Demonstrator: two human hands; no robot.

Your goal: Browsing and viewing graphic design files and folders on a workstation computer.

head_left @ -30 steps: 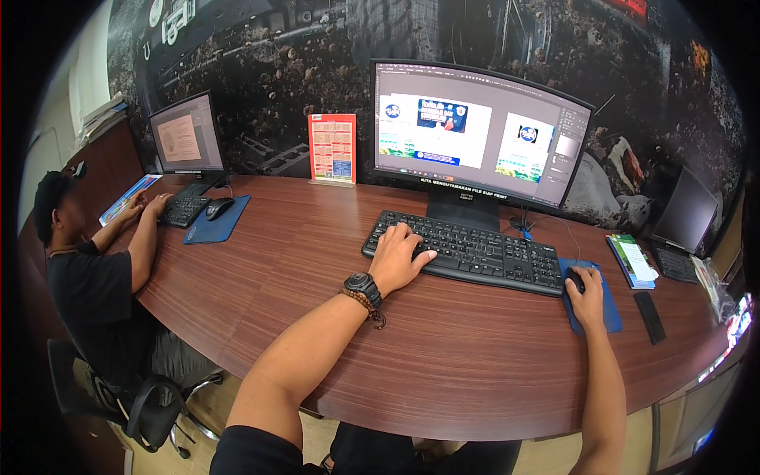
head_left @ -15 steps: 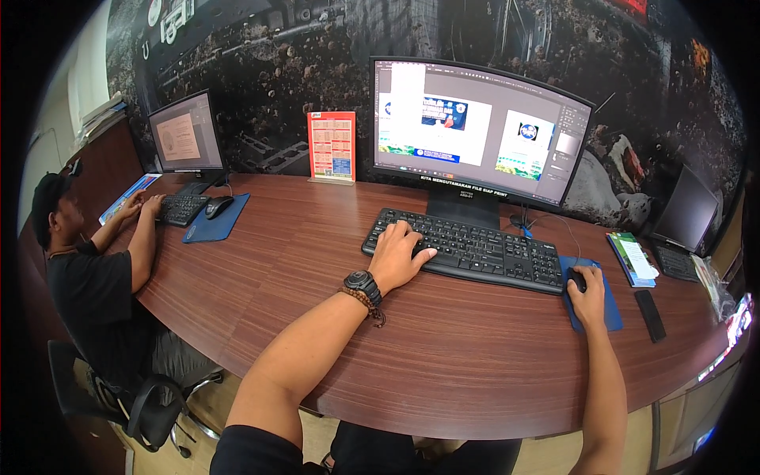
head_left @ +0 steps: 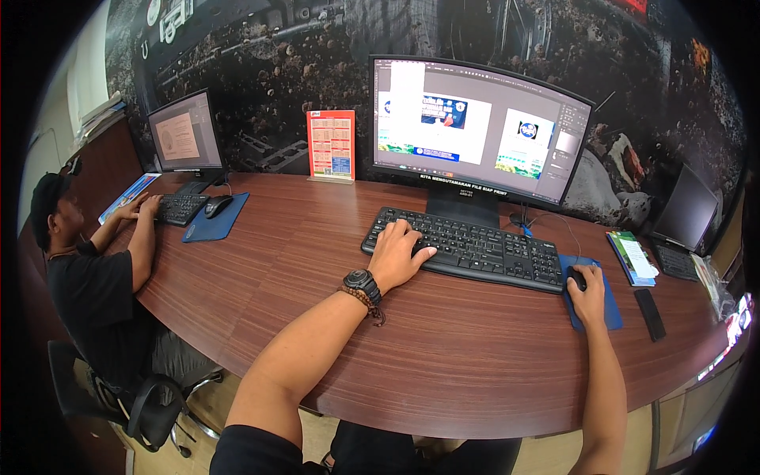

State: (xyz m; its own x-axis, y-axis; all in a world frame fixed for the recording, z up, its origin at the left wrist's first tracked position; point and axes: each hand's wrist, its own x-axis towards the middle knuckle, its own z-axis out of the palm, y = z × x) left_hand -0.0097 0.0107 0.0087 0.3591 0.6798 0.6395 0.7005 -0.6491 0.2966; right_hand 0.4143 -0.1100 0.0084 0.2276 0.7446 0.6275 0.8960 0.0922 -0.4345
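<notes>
My left hand [head_left: 397, 255] rests on the left end of a black keyboard [head_left: 483, 252], fingers stretched over the keys and thumb apart. A black watch and a beaded bracelet circle that wrist. To the right, my right hand [head_left: 587, 297] is wrapped round a black computer mouse [head_left: 577, 279], partly hidden beneath the fingers. The mouse lies on a blue mouse pad [head_left: 613, 313]. Behind the keyboard stands a curved monitor [head_left: 475, 170], its screen lit with a design program, a white drop-down panel at upper left and blue and green artwork.
On the left, a seated person [head_left: 91, 277] in black types at a second keyboard [head_left: 180, 209] before a monitor [head_left: 186, 134]. A red-and-white card stand [head_left: 331, 146] stands between the monitors. A black phone [head_left: 650, 315], a booklet [head_left: 633, 260] and a dark laptop [head_left: 687, 210] lie at right.
</notes>
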